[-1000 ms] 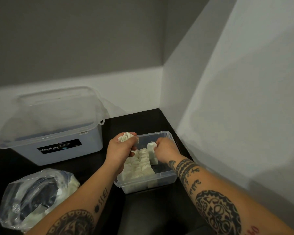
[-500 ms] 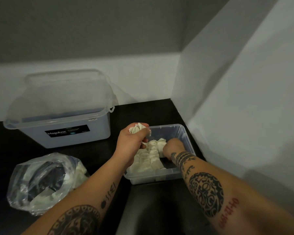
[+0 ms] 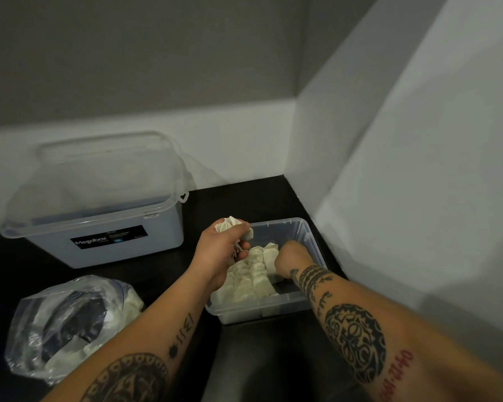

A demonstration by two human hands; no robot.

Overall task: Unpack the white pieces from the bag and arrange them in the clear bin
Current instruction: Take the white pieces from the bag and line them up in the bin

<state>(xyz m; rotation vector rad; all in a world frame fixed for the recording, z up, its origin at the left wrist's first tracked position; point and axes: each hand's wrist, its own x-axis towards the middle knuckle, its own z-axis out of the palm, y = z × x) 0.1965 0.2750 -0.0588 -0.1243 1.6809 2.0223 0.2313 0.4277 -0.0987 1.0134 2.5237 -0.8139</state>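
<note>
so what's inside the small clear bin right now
White pieces lie packed in rows on the left side of the clear bin. The right hand reaches in beside them, fingers hidden. The left hand, gripping more pieces, covers the bin's left edge.

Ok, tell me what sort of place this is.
Probably a home storage or utility corner: a dark counter against plain walls, a lidded storage box, and a small clear bin of white pieces.

white pieces [image 3: 250,281], clear bin [image 3: 308,236], black tabletop [image 3: 235,198]
</note>
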